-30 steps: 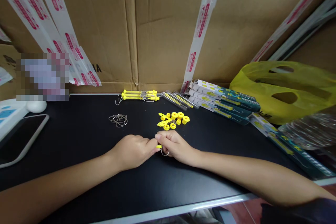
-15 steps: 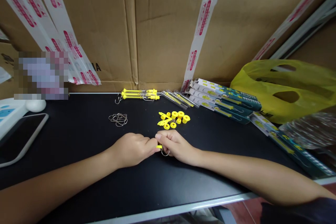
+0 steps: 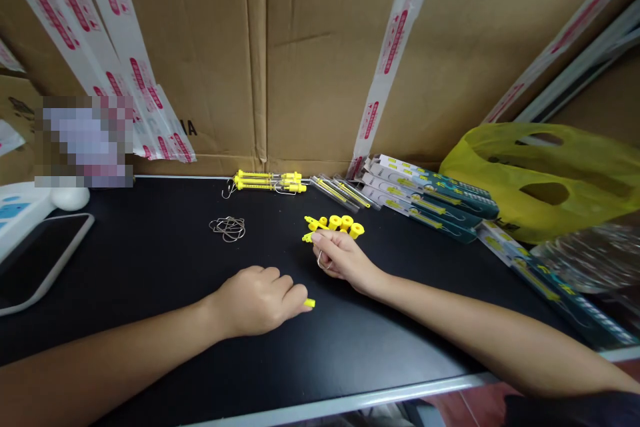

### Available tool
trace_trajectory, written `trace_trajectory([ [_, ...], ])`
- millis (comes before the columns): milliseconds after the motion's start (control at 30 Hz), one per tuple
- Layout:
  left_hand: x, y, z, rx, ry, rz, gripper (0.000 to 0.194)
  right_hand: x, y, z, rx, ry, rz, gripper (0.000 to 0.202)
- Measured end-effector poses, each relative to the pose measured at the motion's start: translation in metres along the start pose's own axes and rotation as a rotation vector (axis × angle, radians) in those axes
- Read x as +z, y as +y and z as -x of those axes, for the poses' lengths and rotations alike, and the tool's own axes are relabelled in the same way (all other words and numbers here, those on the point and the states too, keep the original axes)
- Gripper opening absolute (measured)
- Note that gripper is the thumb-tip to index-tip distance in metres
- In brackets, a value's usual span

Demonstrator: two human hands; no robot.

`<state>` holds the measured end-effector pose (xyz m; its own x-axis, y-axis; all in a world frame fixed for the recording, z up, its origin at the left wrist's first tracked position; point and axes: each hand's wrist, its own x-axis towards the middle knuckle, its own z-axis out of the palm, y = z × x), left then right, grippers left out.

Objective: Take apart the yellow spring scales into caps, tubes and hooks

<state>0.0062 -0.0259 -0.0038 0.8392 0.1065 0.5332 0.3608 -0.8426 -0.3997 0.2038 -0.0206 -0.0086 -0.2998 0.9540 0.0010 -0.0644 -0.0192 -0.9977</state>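
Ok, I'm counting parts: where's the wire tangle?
In the head view, the wire tangle lies on the table beyond the left hand, left of the yellow parts.

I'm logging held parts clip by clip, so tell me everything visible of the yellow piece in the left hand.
The yellow piece is bright yellow and looks like plastic. Only a short, blunt end shows, jutting out past the thumb side of the closed left hand and pointing toward the picture's right. The rest is hidden in the grip, so its full length and shape can't be told. It shows against the black tabletop, apart from the right hand; only the left hand visibly touches it.
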Motion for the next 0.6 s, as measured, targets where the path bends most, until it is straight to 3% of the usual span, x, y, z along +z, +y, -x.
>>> trace_trajectory([
  [333, 0.002, -0.001, -0.001, -0.057, -0.073, 0.099, 0.013, 0.009, -0.001, 0.006, -0.191, -0.013, 0.273, 0.031],
  [433, 0.003, -0.001, 0.0, -0.036, -0.1, 0.131, 0.011, 0.018, -0.007, -0.009, -0.268, -0.015, 0.353, 0.029],
  [600, 0.004, -0.002, 0.0, 0.012, -0.131, 0.158, 0.011, 0.039, -0.015, -0.059, -0.283, -0.156, 0.338, 0.03],
])
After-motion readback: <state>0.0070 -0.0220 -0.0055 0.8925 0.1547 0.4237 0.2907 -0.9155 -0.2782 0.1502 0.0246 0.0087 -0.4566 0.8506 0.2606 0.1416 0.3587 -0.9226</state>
